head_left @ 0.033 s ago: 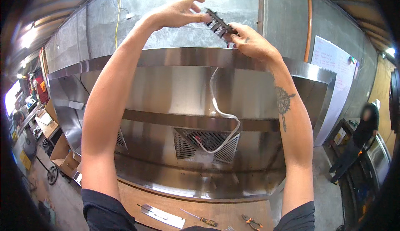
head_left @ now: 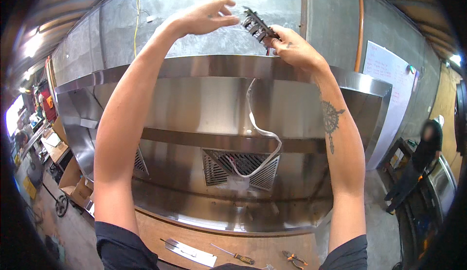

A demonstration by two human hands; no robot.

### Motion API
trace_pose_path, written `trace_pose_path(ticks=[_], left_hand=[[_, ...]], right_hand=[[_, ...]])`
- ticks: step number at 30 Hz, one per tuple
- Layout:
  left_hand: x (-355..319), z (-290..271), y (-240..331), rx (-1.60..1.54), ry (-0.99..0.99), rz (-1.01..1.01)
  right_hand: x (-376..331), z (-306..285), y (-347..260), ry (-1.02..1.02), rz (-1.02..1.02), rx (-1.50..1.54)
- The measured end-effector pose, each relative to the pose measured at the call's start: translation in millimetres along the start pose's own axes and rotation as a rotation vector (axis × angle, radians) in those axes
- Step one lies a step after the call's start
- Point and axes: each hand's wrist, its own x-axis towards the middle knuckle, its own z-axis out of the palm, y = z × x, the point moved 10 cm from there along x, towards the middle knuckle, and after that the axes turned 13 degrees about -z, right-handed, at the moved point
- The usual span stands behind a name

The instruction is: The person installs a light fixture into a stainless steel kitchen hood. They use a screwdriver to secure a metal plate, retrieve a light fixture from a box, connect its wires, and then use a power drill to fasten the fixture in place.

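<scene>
dark part point(head_left: 258, 22), long axis slanting down rightward; right hand point(head_left: 295, 49) grips its lower end; left hand point(head_left: 208, 18) empty, loosely spread

Your sleeves point(head_left: 124, 245) are black, the part point(head_left: 258, 25) in your right hand point(head_left: 296, 50) near-black, the metal hood point(head_left: 199, 107) silvery, its grille point(head_left: 214, 168) striped dark and light, the cable point(head_left: 265, 134) white, the tabletop point(head_left: 267, 244) brown, the pliers point(head_left: 293, 258) orange and black
</scene>
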Motion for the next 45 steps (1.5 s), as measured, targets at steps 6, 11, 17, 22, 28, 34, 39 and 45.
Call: trace_pose_path(ticks=[6,11,17,22,28,34,39,45], left_hand=[[-3.7,28.5,-0.7,0.297,0.038,0.122],[8.6,47.7,-4.6,0.138,0.017,-0.012],[11.1,65.2,-3.3,-0.175,-0.153,-0.189],[0.9,67.7,0.4,-0.26,-0.104,-0.162],[-10.6,64.4,-11.5,-0.072,-0.063,-0.071],[-16.4,67.8,-27.0,-0.006,-0.135,-0.099],[-25.7,60.5,-36.6,0.037,-0.189,-0.115],[-37.3,24.2,-74.2,-0.414,-0.001,-0.406]], right_hand=[[-1.6,-9.5,31.7,0.105,0.127,0.097],[-7.0,-15.7,28.4,0.208,0.128,0.194],[-14.1,-23.3,28.9,0.335,0.189,0.256],[-16.0,-20.3,26.6,0.328,0.183,0.247],[-6.1,3.0,15.2,0.124,0.191,0.252],[-0.5,22.8,9.8,-0.101,0.227,0.203],[9.2,27.0,11.7,-0.212,0.261,0.048],[10.5,33.8,21.7,-0.26,0.265,0.146]])
